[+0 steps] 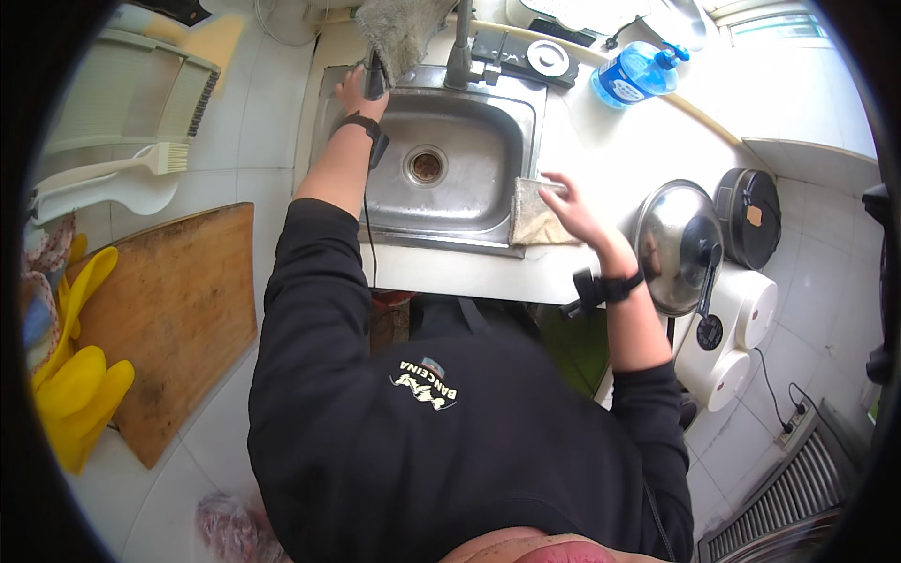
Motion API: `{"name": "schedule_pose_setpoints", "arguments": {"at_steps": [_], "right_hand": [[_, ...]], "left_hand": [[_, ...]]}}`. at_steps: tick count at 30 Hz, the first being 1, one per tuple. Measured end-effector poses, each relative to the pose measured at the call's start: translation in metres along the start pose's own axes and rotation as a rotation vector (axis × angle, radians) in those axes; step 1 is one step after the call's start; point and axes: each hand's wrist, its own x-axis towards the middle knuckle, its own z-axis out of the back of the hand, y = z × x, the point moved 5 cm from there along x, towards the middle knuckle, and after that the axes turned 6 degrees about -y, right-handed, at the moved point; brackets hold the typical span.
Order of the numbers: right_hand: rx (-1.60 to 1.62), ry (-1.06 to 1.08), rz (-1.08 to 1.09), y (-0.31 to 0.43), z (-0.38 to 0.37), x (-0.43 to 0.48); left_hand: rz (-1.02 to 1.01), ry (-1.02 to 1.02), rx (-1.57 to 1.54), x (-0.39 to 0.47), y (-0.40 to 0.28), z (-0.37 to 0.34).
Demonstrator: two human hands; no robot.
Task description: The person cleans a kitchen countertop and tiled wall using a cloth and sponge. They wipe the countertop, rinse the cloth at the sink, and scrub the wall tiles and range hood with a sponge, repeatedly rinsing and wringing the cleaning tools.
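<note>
My left hand [360,98] is at the far left corner of a stainless steel sink [457,205]. It touches or lies right beside a dark, smooth object [376,76] that partly covers it; its grip is not clear. A grey cloth [402,35] hangs just above that object, beside the faucet [460,60]. My right hand [578,211] is over a folded beige cloth [533,219] on the sink's right rim, thumb and fingers apart. Whether it touches the cloth is hard to tell. Black straps with small devices circle both wrists.
On the counter [450,271], a blue pump bottle [628,79] stands behind to the right. A metal pot lid [679,246] and a white appliance [728,338] are at the right. Yellow rubber gloves [84,387] and a wooden cutting board [172,317] are along the left wall.
</note>
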Motion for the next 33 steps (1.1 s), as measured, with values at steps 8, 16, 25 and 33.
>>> {"name": "schedule_pose_setpoints", "arguments": {"at_steps": [8, 16, 25, 33], "right_hand": [[0.069, 0.075, 0.085, 0.081, -0.043, 0.089], [0.98, 0.331, -0.076, 0.122, -0.132, 0.078], [0.096, -0.281, 0.504, 0.154, -0.092, 0.129], [-1.046, -0.365, 0.294, 0.12, -0.017, 0.198]], "left_hand": [[-0.219, 0.022, -0.298, -0.098, -0.077, 0.151], [0.391, 0.658, -1.381, -0.244, -0.111, 0.188], [0.421, 0.495, -1.446, -0.242, -0.107, 0.187], [0.44, 0.363, -1.387, -0.237, -0.09, 0.202]]}}
